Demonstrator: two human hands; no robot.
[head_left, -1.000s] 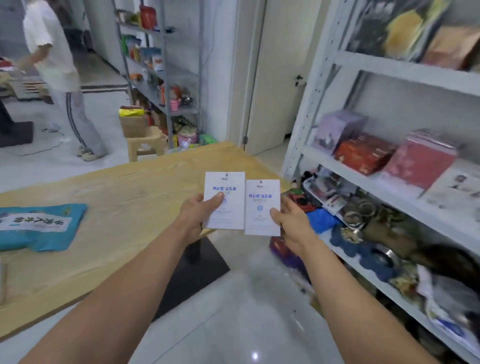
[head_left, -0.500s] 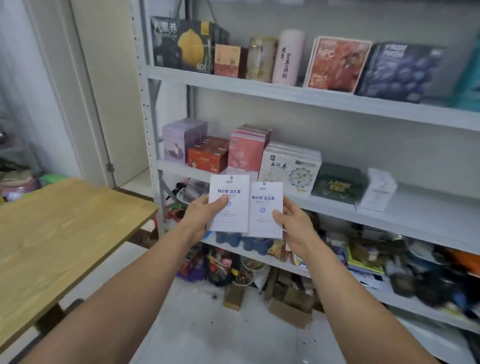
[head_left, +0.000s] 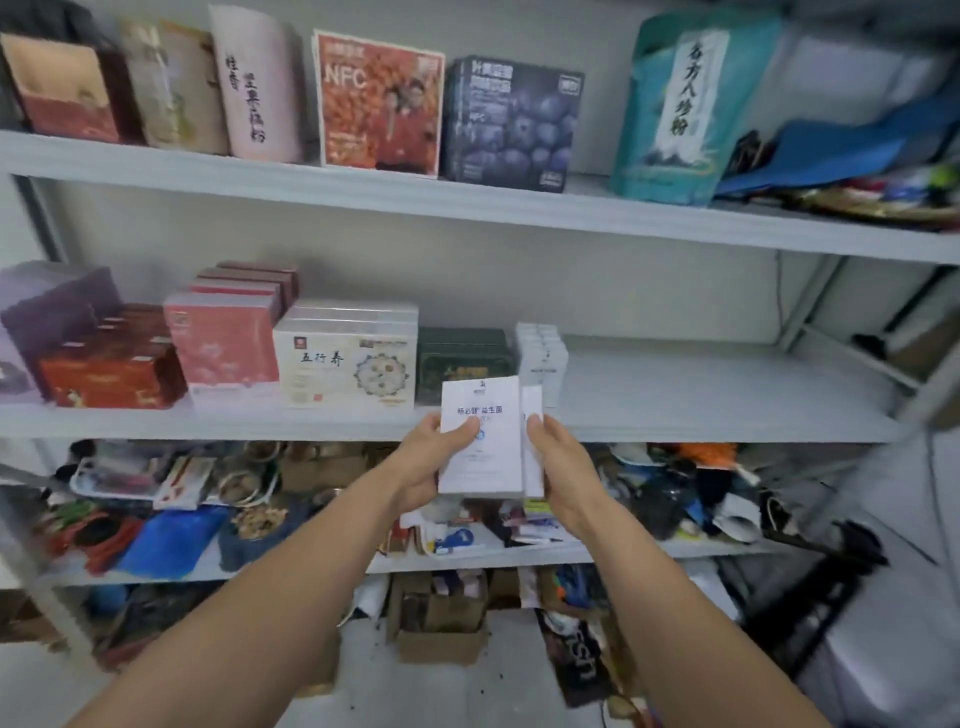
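Observation:
Two small white boxes with blue print are held in front of the middle shelf (head_left: 701, 410). My left hand (head_left: 428, 462) grips the front white box (head_left: 480, 447) by its left edge, thumb on its face. My right hand (head_left: 558, 467) holds the second white box (head_left: 532, 441), which now sits mostly behind the first, only its right strip showing. A short stack of similar white boxes (head_left: 543, 356) stands on the shelf just behind them.
The middle shelf carries a green tin (head_left: 462, 358), a white patterned box (head_left: 345, 364), pink boxes (head_left: 226, 338) and red boxes (head_left: 111, 369); bare shelf lies to the right. Upper shelf (head_left: 467, 200) holds cartons and a teal bag (head_left: 680, 104). Lower shelves are cluttered.
The view swung from the wooden table to face the shelves and moved closer. The two boxes, side by side before, now overlap, the right one sliding behind the left.

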